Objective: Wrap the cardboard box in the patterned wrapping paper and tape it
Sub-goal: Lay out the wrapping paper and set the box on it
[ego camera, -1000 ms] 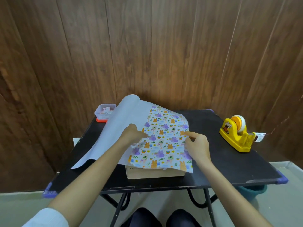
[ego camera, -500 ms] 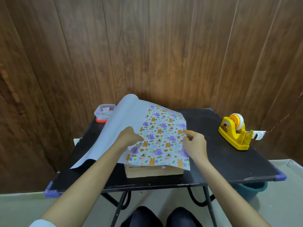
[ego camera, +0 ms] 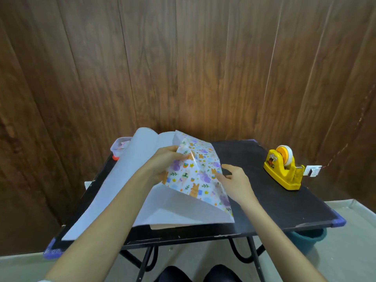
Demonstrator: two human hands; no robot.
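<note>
The wrapping paper, patterned with purple and orange animals on one side and plain white on the other, drapes over the cardboard box. Only a thin tan strip of the box shows under the paper's near edge. My left hand grips the lifted patterned flap from the left. My right hand touches the flap's right side, with its fingers spread against the paper. The white underside of the flap faces me below both hands. A yellow tape dispenser stands at the right of the table.
The black folding table stands against a brown wood-panel wall. A small clear container with a red base sits at the back left corner. A teal bucket is on the floor under the right edge.
The patterned flap, which lay flat over the box, has been lifted and turned up, showing its white underside. My left hand moved up and now grips it; the box is nearly hidden.
</note>
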